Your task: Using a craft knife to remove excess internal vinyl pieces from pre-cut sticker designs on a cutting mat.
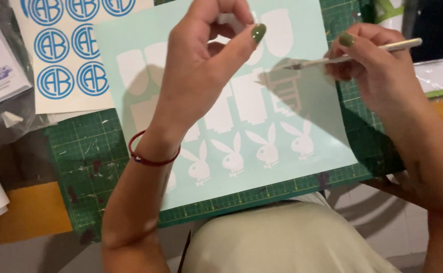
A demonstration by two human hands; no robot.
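A pale mint vinyl sheet (302, 116) with white rabbit-head shapes and white blocks lies on a green cutting mat (87, 151). My left hand (206, 60) is raised above the sheet's top middle, thumb and fingers pinched together; a small pale scrap seems to sit between the fingertips, though I cannot tell for sure. A red cord bracelet circles that wrist. My right hand (373, 65) holds a thin silver craft knife (353, 54) like a pen, its blade pointing left over the sheet's upper right part.
A white sheet of round blue sticker emblems (67, 55) lies at the top left, partly under the mint sheet. White papers and a clear plastic bag (1, 116) sit at the left edge. An orange tabletop (29, 210) shows below the mat. My lap in pale cloth fills the bottom.
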